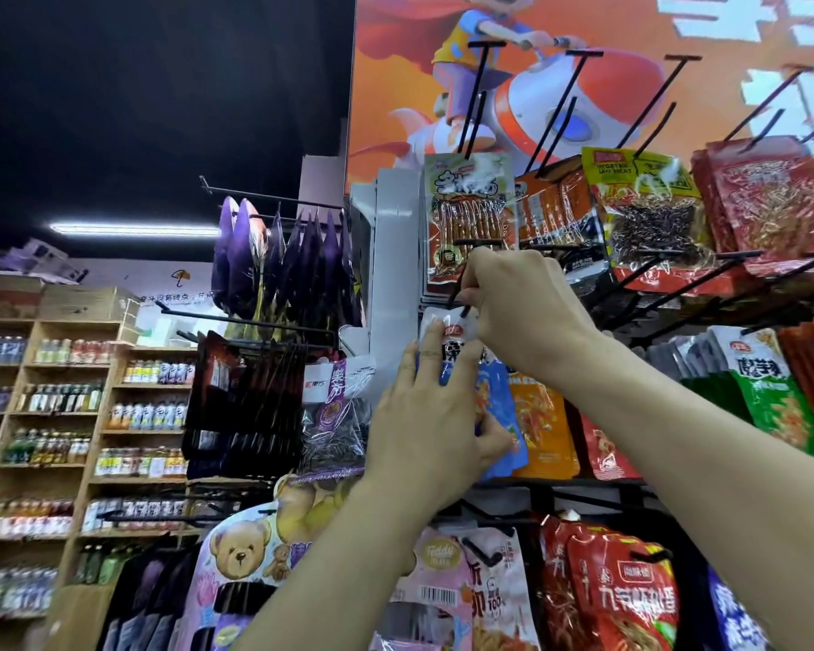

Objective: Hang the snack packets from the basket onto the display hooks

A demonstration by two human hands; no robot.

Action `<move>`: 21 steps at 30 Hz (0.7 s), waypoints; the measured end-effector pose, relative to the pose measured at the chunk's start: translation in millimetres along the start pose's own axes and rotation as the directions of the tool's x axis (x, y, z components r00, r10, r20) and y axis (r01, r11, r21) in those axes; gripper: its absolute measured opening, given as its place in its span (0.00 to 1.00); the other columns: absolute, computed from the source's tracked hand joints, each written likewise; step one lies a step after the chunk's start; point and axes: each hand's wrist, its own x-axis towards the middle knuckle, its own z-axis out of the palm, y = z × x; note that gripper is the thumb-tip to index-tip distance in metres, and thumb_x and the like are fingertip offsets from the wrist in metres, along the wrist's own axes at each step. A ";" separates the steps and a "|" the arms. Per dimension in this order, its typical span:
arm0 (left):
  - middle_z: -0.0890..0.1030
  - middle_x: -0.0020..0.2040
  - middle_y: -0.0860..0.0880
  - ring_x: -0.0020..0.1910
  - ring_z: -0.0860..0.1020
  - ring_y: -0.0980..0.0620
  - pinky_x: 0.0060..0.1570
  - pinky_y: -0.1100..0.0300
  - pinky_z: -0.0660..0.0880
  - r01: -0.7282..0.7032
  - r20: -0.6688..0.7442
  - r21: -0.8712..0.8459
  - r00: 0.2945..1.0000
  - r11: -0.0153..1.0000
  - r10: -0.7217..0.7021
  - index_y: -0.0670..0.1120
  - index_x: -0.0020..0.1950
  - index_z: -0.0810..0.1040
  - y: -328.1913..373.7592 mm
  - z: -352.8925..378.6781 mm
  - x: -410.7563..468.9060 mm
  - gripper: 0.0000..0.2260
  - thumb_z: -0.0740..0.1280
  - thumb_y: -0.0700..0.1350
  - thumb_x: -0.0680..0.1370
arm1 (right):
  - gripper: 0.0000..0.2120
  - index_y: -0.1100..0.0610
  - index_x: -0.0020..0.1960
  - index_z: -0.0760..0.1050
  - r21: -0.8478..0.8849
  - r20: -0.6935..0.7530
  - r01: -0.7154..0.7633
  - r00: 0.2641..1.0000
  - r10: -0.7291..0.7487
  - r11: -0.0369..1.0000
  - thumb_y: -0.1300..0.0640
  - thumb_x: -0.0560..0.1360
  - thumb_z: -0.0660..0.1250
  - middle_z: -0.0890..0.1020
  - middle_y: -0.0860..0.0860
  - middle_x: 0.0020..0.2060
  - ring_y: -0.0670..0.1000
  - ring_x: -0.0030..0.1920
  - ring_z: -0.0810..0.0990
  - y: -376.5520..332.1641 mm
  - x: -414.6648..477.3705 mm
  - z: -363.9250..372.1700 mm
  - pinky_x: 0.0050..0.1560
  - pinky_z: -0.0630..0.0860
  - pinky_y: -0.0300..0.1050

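here we grip blue-white snack packet (495,397) in left hand (424,415), fingers spread over front; right hand (525,307) pinches packet top at black hook (457,288).

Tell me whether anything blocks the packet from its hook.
Nothing visible does. The right hand pinches the packet by its top at the tip of the hook; the left hand holds its body. Further back the hook is partly hidden.
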 end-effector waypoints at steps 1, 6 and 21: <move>0.40 0.79 0.50 0.78 0.46 0.46 0.68 0.47 0.65 0.003 -0.001 -0.020 1.000 1.000 -0.003 0.55 0.77 0.50 -1.2 1.1 -0.1 0.32 0.59 0.54 0.76 | 0.04 0.58 0.48 0.75 0.003 0.002 0.004 1.000 -0.004 1.000 0.63 0.74 0.68 0.83 0.54 0.43 0.58 0.43 0.81 0.5 -0.7 0.9 0.44 0.75 0.50; 0.48 0.79 0.56 0.76 0.56 0.51 0.63 0.48 0.71 0.005 -0.031 -0.160 0.999 0.987 -0.010 0.61 0.73 0.58 -9.2 -5.1 3.5 0.29 0.61 0.57 0.72 | 0.03 0.58 0.48 0.78 0.124 -0.016 -0.028 0.999 0.030 0.992 0.60 0.76 0.67 0.83 0.53 0.43 0.57 0.45 0.80 3.2 -1.1 0.2 0.48 0.76 0.51; 0.80 0.49 0.64 0.42 0.78 0.73 0.41 0.77 0.71 0.133 0.100 -0.917 0.989 0.377 -0.105 0.51 0.79 0.44 3.5 -11.4 -14.2 0.39 0.65 0.35 0.78 | 0.21 0.52 0.74 0.64 0.893 0.439 -0.447 0.841 0.315 -0.051 0.60 0.81 0.60 0.80 0.44 0.56 0.38 0.44 0.83 -17.7 -78.1 37.5 0.42 0.78 0.31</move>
